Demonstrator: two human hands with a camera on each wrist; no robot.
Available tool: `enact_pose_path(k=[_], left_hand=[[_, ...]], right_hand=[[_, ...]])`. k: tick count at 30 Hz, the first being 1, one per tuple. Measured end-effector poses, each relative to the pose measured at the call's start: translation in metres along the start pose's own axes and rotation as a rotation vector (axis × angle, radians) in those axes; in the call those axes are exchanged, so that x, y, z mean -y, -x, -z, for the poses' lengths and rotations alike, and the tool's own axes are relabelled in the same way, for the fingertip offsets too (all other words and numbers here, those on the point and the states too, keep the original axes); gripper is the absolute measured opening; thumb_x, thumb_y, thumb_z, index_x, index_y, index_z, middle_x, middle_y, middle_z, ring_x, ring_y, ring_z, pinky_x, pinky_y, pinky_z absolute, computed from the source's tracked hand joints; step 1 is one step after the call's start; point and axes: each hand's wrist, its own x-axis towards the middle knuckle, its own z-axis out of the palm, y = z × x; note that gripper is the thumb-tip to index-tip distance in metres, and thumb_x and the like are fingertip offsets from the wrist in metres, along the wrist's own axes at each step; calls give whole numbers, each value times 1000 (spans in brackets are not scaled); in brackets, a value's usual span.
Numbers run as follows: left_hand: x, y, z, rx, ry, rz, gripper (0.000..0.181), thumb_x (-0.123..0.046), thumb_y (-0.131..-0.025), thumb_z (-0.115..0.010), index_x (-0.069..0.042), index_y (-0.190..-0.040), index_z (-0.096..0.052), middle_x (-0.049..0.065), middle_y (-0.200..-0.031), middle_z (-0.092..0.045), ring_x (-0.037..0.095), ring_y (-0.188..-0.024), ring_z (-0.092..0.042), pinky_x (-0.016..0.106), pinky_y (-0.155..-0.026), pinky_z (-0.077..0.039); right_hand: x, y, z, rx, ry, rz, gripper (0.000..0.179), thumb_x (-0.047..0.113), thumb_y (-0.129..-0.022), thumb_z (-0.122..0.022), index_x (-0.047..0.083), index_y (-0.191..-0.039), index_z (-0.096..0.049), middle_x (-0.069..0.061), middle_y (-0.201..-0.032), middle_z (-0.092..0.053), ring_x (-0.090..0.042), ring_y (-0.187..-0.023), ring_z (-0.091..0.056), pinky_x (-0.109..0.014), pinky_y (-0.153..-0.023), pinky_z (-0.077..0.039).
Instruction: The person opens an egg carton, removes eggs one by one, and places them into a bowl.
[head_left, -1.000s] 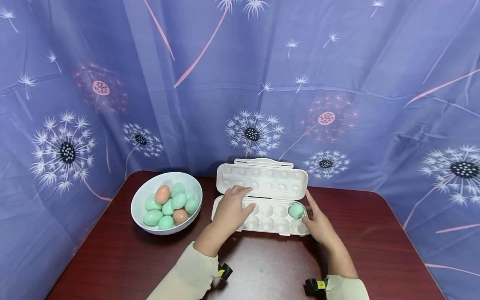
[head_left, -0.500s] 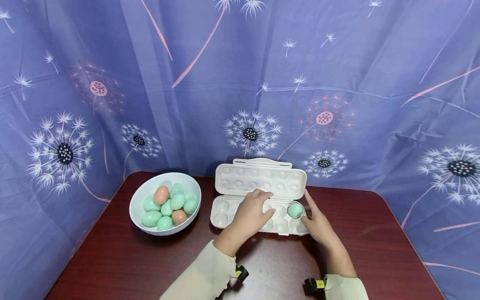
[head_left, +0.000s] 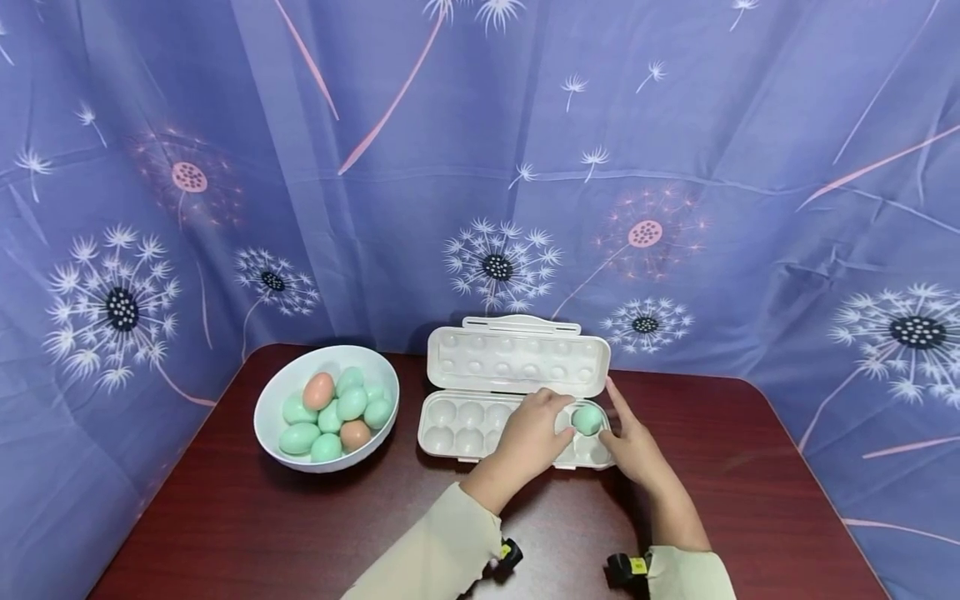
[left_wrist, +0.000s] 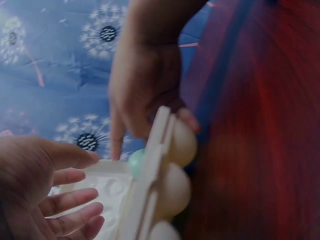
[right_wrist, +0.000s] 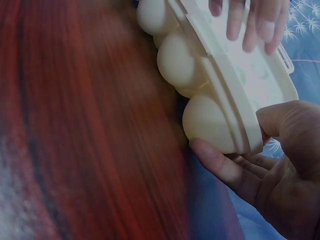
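A white plastic egg box point(head_left: 517, 362) lies with its lid laid back on the table. One pale green egg point(head_left: 587, 419) sits in a cup of its back row, at the right end. My right hand point(head_left: 639, 450) grips that end, thumb over the rim and other fingers against the outside of the end cup point(right_wrist: 210, 122). Over the tray my left hand point(head_left: 531, 435) hovers just left of the egg, its fingers spread and bent a little. In the left wrist view, those fingers point(left_wrist: 70, 202) hold nothing and stand apart from the egg.
To the left stands a white bowl point(head_left: 272, 400) with several green eggs point(head_left: 299, 437) and two brown eggs point(head_left: 318, 391). The dark red wooden table point(head_left: 255, 533) ends at a blue dandelion-print curtain point(head_left: 420, 167) behind and at the sides.
My left hand has moved right across the tray, from its left part to beside the green egg. My right hand has stayed at the box's right end.
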Motion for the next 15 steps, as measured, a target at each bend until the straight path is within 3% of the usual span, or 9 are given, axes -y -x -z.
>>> enact_pose_path(k=[8, 15], left_hand=[[-6, -11, -27, 27, -27, -19, 38, -29, -90, -74, -20, -128, -69, -3, -114, -66, 13, -105, -63, 22, -82, -53], [-8, -22, -41, 55, -66, -1, 43, -33, -90, -74, -19, -130, -67, 0, -115, -66, 13, -100, -63, 23, -78, -53]], right_hand=[[1, 0, 1, 16, -32, -4, 86, -5, -94, -51, 24, -164, -10, -29, -134, -58, -41, -120, -62, -23, -74, -55], [0, 1, 1, 14, -48, 14, 86, -5, -94, -52, 24, -164, -12, -28, -132, -59, -39, -116, -64, -25, -72, -57]])
